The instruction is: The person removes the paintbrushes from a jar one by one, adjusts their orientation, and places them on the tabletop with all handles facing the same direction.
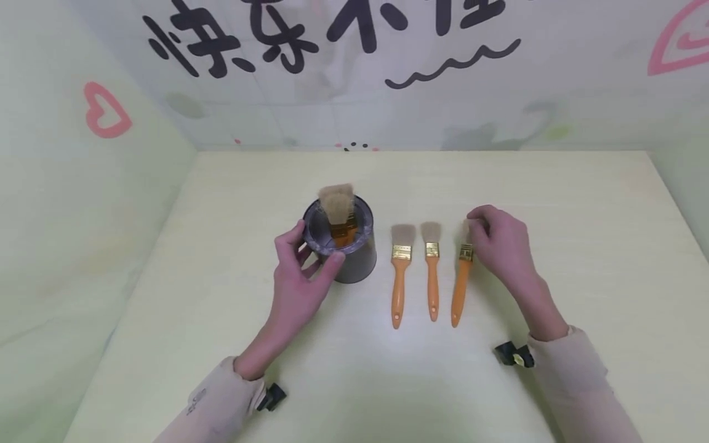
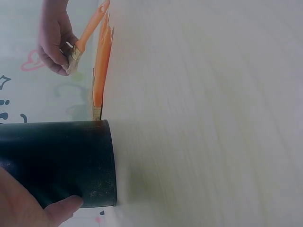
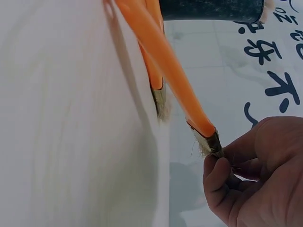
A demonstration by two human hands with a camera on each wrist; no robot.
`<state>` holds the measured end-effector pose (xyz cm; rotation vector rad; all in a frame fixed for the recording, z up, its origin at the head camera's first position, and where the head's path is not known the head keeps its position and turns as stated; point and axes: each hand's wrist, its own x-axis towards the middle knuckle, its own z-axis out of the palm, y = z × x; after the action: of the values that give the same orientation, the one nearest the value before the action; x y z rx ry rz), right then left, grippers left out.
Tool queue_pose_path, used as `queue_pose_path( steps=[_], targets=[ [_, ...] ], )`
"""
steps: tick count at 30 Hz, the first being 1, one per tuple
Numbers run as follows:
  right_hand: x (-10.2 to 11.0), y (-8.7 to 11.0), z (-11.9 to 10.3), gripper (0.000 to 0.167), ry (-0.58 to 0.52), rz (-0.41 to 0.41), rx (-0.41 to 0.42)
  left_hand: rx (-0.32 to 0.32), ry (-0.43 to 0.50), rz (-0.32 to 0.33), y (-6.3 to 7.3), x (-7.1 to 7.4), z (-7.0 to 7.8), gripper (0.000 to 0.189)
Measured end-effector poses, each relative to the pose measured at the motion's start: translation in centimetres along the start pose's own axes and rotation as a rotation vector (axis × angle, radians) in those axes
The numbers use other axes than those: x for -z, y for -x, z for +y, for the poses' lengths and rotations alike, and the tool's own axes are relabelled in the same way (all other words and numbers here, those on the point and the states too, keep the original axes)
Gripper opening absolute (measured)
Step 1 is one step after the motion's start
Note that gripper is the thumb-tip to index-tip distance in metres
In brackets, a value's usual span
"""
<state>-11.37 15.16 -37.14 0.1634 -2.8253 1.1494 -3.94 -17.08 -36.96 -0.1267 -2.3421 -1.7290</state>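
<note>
My left hand (image 1: 296, 286) grips a dark metal can (image 1: 359, 264), thumb on the near side and fingers round its left rim. Paintbrushes (image 1: 336, 206) stand in the can with their pale bristles up. My right hand (image 1: 503, 246) pinches the bristle end of a paintbrush (image 1: 461, 289) with an orange handle. In the right wrist view that brush's metal band (image 3: 214, 142) sits just beyond the fingertips, its handle slanting away. To its left lie two more orange-handled brushes, a narrow one (image 1: 432, 280) and a wider one (image 1: 399, 286), both with bristles pointing away from me.
A pale wood-grain table (image 1: 232, 203) carries everything. Behind it hangs a light wall sheet (image 1: 332, 117) with black writing, and a similar sheet (image 1: 66, 215) closes the left side. Small black devices (image 1: 271, 397) sit at both cuffs.
</note>
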Motion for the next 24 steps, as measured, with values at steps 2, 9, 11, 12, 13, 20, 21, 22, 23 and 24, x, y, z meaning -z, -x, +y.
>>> queue_pose_path(
  steps=[2,9,11,12,13,20,21,22,23,24],
  targets=[
    [-0.3,-0.1,0.1,0.026,0.0,-0.01,-0.005,-0.004,-0.006,0.005,0.1,0.2,0.0,0.074],
    [-0.9,-0.3,0.4,0.029,0.004,-0.063,-0.06,-0.013,-0.003,0.004,0.3,0.4,0.0,0.076],
    [-1.0,-0.3,0.4,0.029,0.005,-0.079,-0.076,-0.016,-0.004,0.006,0.3,0.4,0.0,0.076],
    [-1.0,-0.3,0.5,0.029,0.005,-0.083,-0.083,-0.018,-0.004,0.007,0.2,0.4,0.0,0.077],
    [-1.0,-0.3,0.5,0.029,0.008,-0.088,-0.089,-0.02,-0.003,0.007,0.2,0.5,0.0,0.076],
    [-1.3,-0.6,0.9,0.031,0.03,-0.099,-0.131,-0.022,0.006,0.004,-0.2,0.2,0.0,0.076],
    [-1.3,-0.6,0.9,0.031,0.03,-0.104,-0.138,-0.018,0.007,0.003,-0.3,0.2,-0.1,0.076],
    [-1.3,-0.6,1.0,0.031,0.035,-0.113,-0.144,-0.013,0.007,0.002,-0.2,0.1,-0.1,0.076],
    [-1.3,-0.6,1.0,0.031,0.045,-0.122,-0.151,-0.012,0.008,0.0,-0.2,0.0,-0.1,0.076],
    [-1.3,-0.5,1.0,0.031,0.052,-0.134,-0.158,-0.011,0.01,-0.001,-0.1,0.0,-0.1,0.076]
  ],
)
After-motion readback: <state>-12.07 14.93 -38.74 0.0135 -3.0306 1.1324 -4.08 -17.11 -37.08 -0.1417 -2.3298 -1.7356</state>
